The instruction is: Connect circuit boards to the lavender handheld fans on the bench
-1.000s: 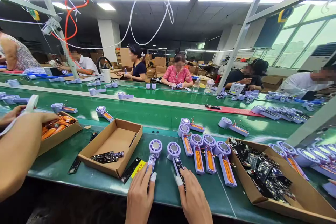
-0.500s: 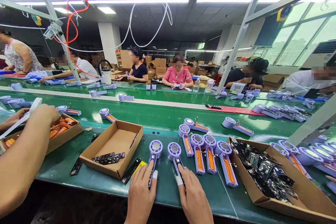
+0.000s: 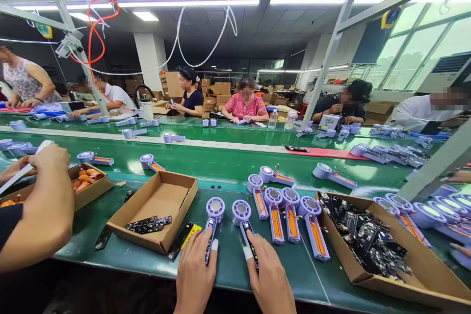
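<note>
Holding black circuit boards (image 3: 211,240) on lilac fans (image 3: 215,208), left hand (image 3: 193,274) and right hand (image 3: 270,279) each closed on one

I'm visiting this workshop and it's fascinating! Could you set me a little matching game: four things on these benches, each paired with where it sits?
Things:
1. Red mat
2. Orange packs
3. Heaped black boards
4. Clear bottle

Places:
A. Box at the view's right
B. Upright near the pink shirt
C. Flat on the green belt
D. Box at the view's left

Pairs: 1-C, 2-D, 3-A, 4-B
</note>
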The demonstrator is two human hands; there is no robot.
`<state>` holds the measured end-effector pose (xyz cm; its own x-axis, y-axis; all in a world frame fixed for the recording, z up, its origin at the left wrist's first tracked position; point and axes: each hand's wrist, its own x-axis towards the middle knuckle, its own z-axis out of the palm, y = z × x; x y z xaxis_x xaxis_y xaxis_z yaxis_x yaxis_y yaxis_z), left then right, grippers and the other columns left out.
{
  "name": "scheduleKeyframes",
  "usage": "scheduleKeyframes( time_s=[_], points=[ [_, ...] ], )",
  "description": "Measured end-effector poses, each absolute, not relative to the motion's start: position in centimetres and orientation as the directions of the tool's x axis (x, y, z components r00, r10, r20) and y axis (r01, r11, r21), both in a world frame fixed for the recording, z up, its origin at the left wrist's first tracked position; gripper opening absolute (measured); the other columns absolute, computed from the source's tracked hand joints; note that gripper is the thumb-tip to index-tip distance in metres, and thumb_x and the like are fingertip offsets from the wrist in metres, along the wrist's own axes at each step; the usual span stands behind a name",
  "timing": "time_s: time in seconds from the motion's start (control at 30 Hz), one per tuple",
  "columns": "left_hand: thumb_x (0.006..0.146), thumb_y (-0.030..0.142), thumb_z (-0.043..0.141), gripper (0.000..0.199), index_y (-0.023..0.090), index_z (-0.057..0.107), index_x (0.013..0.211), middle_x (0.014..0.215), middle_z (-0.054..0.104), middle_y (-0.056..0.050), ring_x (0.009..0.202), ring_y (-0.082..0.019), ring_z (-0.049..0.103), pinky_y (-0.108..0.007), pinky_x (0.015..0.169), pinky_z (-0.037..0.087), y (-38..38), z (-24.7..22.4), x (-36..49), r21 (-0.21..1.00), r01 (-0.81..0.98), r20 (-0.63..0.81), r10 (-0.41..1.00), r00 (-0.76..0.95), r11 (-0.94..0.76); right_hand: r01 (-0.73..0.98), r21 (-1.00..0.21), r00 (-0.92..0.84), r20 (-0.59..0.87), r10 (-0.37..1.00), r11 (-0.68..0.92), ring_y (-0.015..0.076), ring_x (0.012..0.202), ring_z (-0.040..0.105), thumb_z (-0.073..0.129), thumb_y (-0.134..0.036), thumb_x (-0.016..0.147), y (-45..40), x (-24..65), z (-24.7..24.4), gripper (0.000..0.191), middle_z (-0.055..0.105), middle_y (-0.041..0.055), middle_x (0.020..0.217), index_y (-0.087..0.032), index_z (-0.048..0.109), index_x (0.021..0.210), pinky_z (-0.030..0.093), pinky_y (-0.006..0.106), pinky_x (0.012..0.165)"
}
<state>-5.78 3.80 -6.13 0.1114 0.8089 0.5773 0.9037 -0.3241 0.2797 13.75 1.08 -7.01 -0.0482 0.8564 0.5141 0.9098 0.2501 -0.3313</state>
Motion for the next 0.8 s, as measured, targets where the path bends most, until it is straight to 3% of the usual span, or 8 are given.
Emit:
scheduleKeyframes(
  time_s=[0.8],
  points=[
    [0.093,0.025,0.047,0.036,0.018,0.057,0.128,0.12,0.069,-0.005,0.114,-0.026,0.061,-0.045,0.095,0.053,3.48,-5.58,-5.45,0.277,0.905,0.567,0.815,0.116,-0.322,0.894,-0.373,-0.025,0.515,0.857,0.25,0.0239,0.116,0.059,0.038,-0.02,0.094,1.04,13.91,-7.06,0.043,0.063,0.0088,0.124,-0.022,0.048,0.136,0.054,0.042,0.094]
  ],
)
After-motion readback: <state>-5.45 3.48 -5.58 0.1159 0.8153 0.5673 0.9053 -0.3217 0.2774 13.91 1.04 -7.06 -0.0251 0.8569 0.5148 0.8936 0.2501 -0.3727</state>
